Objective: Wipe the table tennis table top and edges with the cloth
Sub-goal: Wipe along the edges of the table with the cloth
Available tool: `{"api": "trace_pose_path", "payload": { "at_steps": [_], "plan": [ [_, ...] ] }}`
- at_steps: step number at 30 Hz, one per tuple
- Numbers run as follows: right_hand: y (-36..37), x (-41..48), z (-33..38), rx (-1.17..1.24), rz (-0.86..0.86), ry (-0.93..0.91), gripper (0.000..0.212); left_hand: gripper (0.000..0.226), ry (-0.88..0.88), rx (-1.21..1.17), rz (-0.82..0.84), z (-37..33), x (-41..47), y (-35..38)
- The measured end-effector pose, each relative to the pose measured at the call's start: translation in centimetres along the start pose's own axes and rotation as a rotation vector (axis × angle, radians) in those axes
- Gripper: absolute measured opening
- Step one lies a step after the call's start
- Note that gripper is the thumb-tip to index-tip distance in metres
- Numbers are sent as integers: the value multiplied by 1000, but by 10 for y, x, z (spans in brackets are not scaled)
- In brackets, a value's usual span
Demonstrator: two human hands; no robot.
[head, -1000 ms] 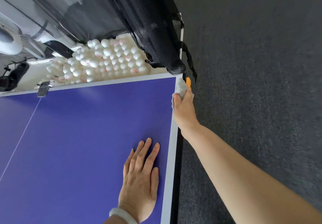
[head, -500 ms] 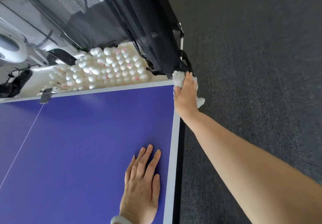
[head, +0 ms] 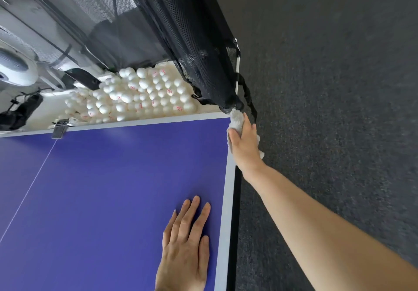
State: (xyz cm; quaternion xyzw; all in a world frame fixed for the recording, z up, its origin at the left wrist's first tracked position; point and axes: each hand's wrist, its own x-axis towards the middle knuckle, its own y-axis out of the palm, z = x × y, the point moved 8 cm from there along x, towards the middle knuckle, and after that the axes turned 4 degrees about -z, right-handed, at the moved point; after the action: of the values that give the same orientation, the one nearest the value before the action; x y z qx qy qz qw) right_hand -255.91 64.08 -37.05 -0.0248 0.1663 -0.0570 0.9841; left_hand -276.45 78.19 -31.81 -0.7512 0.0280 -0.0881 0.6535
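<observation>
One blue surface (head: 101, 189), seen at its far right corner. Two hands: the right hand (head: 245, 148) grips the single white cloth (head: 236, 120) against the corner's side edge. The left hand (head: 184, 252) lies flat on the top near that edge, fingers straight and holding nothing. Beyond the end line is a heap of white balls (head: 144, 96), too many to count, under one black mesh net (head: 192, 42).

- One table tennis table (head: 101, 189)
- One white cloth (head: 237, 120)
- Two hands: left hand (head: 184, 252), right hand (head: 245, 146)
- One black mesh net (head: 192, 42)
- Dozens of white balls (head: 144, 96), uncounted
- One metal clip (head: 60, 129)
</observation>
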Motion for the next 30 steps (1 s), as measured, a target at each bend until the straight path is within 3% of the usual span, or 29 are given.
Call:
{"api": "trace_pose_path", "payload": {
  "at_steps": [5,10,13,16,19,22,25,27,30],
  "plan": [
    [1,-56,-14,237,55,-12,65,56,-1,-3,-12,0,-1,0],
    [5,-101,-37,166,171,27,71,56,0,10,-12,0,0,0],
    [-13,-54,-19,242,36,76,81,56,6,3,-11,-1,0,0],
    [-16,-30,-12,323,-81,180,72,56,0,0,-17,1,0,0],
    [7,-74,-19,99,20,124,79,56,5,1,-20,0,-1,0],
    [12,-125,-37,98,158,182,86,57,1,0,-14,1,0,1],
    [8,-107,-41,175,240,365,77,57,-2,-4,-14,0,0,0],
    [3,-69,-34,303,204,444,65,56,-2,-5,-2,0,-1,0],
    [-6,-36,-18,336,114,330,59,55,-3,5,2,1,0,1]
  ]
}}
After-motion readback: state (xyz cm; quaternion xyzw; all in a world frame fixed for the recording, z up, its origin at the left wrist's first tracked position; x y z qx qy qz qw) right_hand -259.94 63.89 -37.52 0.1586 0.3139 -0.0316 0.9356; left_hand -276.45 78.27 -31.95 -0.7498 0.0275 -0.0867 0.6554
